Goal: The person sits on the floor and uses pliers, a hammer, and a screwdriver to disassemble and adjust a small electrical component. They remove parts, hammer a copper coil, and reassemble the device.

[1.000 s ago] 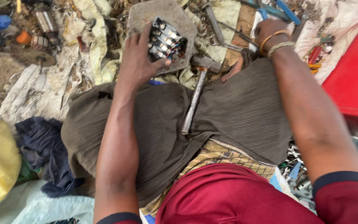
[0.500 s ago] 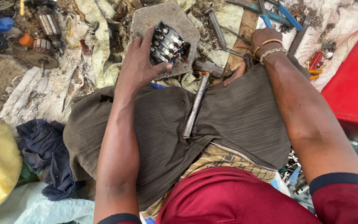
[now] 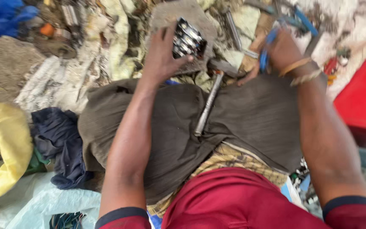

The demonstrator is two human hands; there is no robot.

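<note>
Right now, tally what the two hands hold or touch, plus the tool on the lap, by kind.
Black metal part with shiny studs, under the left hand: 1
Blue-handled tool, in the right hand: 1
Hammer across the lap: 1
Total: 3

Your left hand [image 3: 162, 57] steadies a black, metal-studded block [image 3: 188, 39] on a grey stone slab [image 3: 166, 15]. Your right hand [image 3: 278, 53] grips blue-handled pliers [image 3: 267, 47]; a steel-handled hammer [image 3: 208, 104] rests on your lap.

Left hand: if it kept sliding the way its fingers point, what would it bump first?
The left hand already has its fingers on the dark metal part with shiny rows, which sits on a flat grey stone. So that part comes first. Beyond it, the blurry picture shows only more stone and rubble.
</note>
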